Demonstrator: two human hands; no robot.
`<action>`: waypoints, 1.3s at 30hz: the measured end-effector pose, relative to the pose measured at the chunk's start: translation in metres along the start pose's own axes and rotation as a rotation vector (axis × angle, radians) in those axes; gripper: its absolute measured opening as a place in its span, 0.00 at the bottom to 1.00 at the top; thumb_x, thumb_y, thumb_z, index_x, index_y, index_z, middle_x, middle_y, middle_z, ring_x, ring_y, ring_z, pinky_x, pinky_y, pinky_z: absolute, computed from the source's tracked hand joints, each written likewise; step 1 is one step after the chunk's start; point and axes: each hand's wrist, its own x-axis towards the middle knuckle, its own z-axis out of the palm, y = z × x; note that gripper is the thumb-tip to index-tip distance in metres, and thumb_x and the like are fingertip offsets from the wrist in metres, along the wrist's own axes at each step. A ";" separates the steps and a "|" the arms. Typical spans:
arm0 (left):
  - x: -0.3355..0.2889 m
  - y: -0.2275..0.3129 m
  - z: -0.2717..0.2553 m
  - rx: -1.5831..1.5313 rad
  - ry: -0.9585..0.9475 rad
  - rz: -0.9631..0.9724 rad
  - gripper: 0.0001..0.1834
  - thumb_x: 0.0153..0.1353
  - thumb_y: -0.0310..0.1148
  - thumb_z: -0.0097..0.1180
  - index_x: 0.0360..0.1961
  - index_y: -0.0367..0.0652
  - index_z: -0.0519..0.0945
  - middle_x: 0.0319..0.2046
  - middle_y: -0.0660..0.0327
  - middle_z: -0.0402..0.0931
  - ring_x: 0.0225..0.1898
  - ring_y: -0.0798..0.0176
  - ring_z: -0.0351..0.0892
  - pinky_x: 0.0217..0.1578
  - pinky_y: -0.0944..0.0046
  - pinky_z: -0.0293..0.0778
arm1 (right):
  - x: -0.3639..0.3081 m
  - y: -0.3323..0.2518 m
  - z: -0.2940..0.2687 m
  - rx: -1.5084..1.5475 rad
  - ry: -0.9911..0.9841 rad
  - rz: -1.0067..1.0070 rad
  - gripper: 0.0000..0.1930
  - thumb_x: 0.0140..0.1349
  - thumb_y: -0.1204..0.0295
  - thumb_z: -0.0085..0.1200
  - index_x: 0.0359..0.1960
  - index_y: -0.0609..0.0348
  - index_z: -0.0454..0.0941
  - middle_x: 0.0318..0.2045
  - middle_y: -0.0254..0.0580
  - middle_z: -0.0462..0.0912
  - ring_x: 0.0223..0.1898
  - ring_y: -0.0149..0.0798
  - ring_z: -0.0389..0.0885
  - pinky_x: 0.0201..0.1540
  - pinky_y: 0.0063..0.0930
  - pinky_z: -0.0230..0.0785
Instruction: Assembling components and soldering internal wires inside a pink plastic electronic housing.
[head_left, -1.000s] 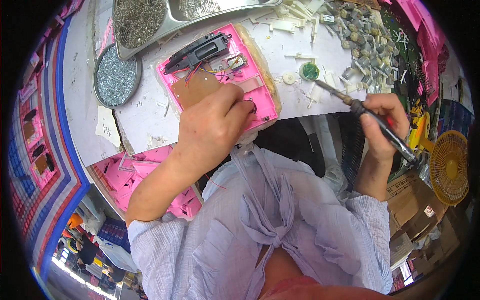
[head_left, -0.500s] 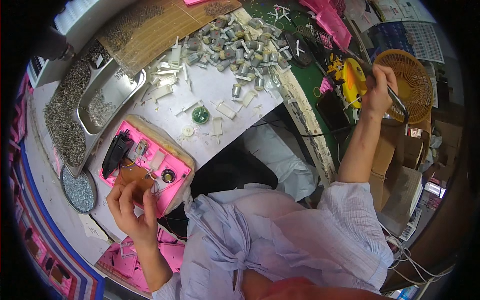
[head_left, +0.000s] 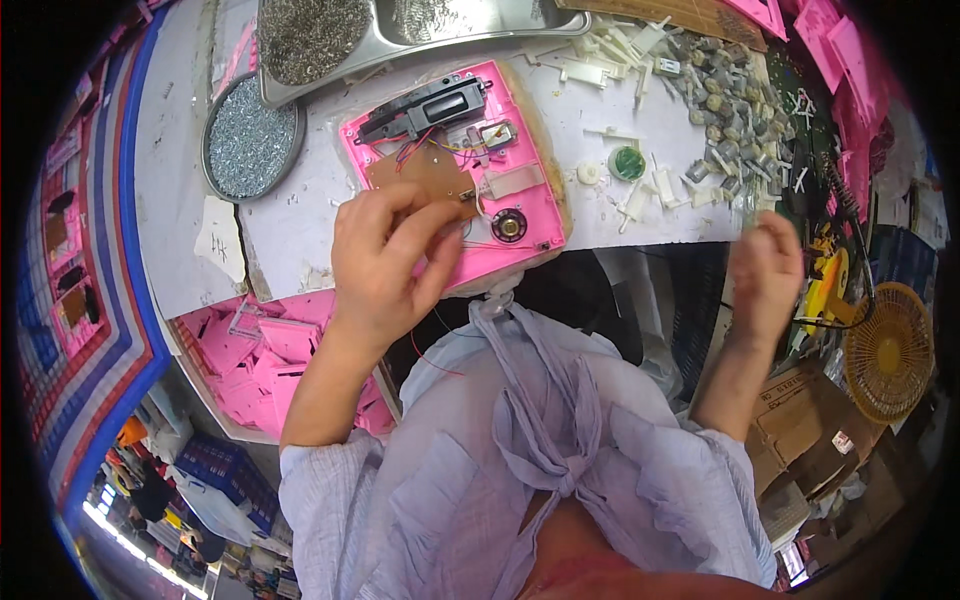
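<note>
A pink plastic case half (head_left: 548, 205) lies on the bench, with a brown circuit board (head_left: 425, 172), a black battery-box-like part (head_left: 435, 108), a small round speaker (head_left: 509, 225) and thin coloured wires inside. Over the board's near edge is my left hand (head_left: 385, 255), fingers curled and the thumb close to the index finger. What lies between its fingertips, perhaps a thin wire, is too small to make out. My right hand (head_left: 766, 275) is raised off the bench's right front edge, near the motors; its fingers are smeared by motion and any hold is unclear.
Small grey motors (head_left: 735, 115) and white plastic pieces are heaped at the far right. A dish of small metal screws (head_left: 252, 138) and a steel tray (head_left: 480, 38) stand behind and left. A yellow basket (head_left: 888, 352) is at right; pink parts (head_left: 270, 350) fill a box below left.
My right hand has let go of the dark-handled tool by the yellow object and come toward the bench. My left fingers have drawn together at the board. The view has turned toward the left.
</note>
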 end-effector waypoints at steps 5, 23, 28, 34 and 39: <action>0.008 -0.001 0.007 -0.005 -0.037 0.063 0.18 0.50 0.25 0.71 0.44 0.45 0.86 0.42 0.59 0.78 0.42 0.55 0.77 0.45 0.57 0.70 | 0.016 -0.017 0.144 -0.578 -0.586 -0.682 0.14 0.54 0.78 0.68 0.44 0.62 0.86 0.33 0.42 0.83 0.33 0.39 0.81 0.36 0.28 0.74; 0.000 -0.013 0.021 -0.041 0.117 0.058 0.15 0.50 0.27 0.68 0.41 0.47 0.84 0.39 0.61 0.78 0.38 0.57 0.79 0.41 0.55 0.69 | 0.039 -0.010 0.162 -0.823 -0.757 -0.880 0.17 0.57 0.67 0.69 0.48 0.53 0.87 0.25 0.34 0.81 0.28 0.38 0.79 0.30 0.32 0.72; 0.007 -0.016 0.022 -0.093 0.125 0.113 0.20 0.50 0.27 0.68 0.47 0.46 0.84 0.41 0.57 0.78 0.38 0.53 0.79 0.39 0.55 0.69 | 0.044 -0.019 0.127 -0.600 -0.643 -0.523 0.25 0.56 0.74 0.73 0.58 0.56 0.85 0.28 0.34 0.82 0.25 0.25 0.74 0.29 0.23 0.66; 0.025 0.006 0.007 0.022 -0.226 0.046 0.29 0.52 0.38 0.67 0.58 0.48 0.84 0.50 0.52 0.73 0.44 0.51 0.75 0.43 0.50 0.68 | 0.161 -0.120 0.080 -0.716 -0.060 -0.722 0.13 0.62 0.69 0.66 0.47 0.58 0.89 0.33 0.40 0.88 0.29 0.30 0.82 0.34 0.24 0.72; 0.026 0.011 0.011 0.107 -0.195 0.058 0.29 0.53 0.43 0.67 0.58 0.52 0.85 0.49 0.53 0.73 0.51 0.49 0.73 0.48 0.47 0.66 | 0.359 -0.162 0.007 -1.296 0.386 -0.742 0.17 0.58 0.61 0.66 0.48 0.50 0.89 0.38 0.44 0.89 0.39 0.41 0.87 0.47 0.28 0.77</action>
